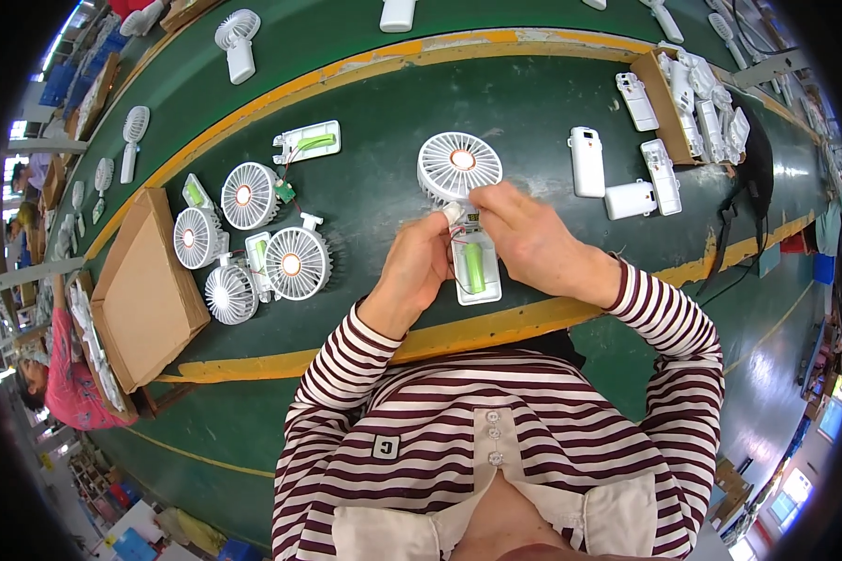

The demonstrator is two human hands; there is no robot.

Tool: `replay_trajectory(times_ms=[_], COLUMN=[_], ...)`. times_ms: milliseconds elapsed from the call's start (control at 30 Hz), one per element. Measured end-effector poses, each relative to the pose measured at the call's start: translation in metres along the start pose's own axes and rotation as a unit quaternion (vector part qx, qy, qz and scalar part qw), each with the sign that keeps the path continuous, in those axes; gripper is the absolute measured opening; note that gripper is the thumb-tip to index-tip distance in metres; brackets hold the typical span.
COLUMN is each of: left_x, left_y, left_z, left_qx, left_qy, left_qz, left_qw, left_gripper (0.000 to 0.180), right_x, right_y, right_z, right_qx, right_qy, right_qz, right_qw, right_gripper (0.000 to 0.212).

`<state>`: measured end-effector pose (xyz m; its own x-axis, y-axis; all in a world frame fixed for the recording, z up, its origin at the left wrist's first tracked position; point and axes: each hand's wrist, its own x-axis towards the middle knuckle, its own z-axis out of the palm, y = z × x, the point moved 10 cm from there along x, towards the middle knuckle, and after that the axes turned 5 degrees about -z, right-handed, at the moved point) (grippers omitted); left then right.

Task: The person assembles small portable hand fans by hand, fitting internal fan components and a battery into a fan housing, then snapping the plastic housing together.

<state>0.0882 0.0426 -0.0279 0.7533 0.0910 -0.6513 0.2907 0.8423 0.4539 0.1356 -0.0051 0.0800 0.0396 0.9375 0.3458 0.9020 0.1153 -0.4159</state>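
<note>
A white handheld fan [459, 165] lies in front of me on the green bench, its round grille pointing away. Its handle half [479, 285] is uncovered and shows a green battery cell [475, 267] and thin wires. My left hand [413, 265] grips the fan from the left, thumb at the neck just below the grille. From the right, my right hand [539, 241] is closed with its fingertips pressed at the same neck. Whatever small part may be between those fingertips is hidden.
Several fan heads [250, 195] with wired handle halves lie at left, beside a cardboard box [150, 290]. White handle covers [587, 163] and a carton of white shells [666, 103] are at right. Finished-looking fans [239, 45] lie beyond the yellow edge. Another person [79, 374] is far left.
</note>
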Motion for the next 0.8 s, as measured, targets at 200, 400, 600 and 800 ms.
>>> replay_trajectory(times_ms=[200, 400, 600, 800], left_x=[-0.001, 0.000, 0.005, 0.007], left_y=[-0.004, -0.011, -0.017, -0.019], left_z=[-0.002, -0.007, -0.012, -0.014], left_qx=[0.111, 0.132, 0.130, 0.126], left_qy=[-0.028, -0.016, -0.008, 0.001], left_qz=[-0.011, -0.011, -0.009, 0.002], left_qw=[0.993, 0.991, 0.991, 0.992], left_gripper=[0.022, 0.021, 0.021, 0.018], right_x=[0.002, -0.002, -0.005, -0.011], right_y=[-0.011, -0.008, -0.004, 0.000], right_z=[0.005, 0.015, 0.021, 0.018], right_qx=[-0.060, -0.049, -0.022, -0.082], right_qy=[-0.010, -0.044, -0.058, -0.056], right_qz=[-0.047, -0.026, -0.015, 0.008], right_qw=[0.997, 0.997, 0.998, 0.995], right_gripper=[0.012, 0.012, 0.018, 0.013])
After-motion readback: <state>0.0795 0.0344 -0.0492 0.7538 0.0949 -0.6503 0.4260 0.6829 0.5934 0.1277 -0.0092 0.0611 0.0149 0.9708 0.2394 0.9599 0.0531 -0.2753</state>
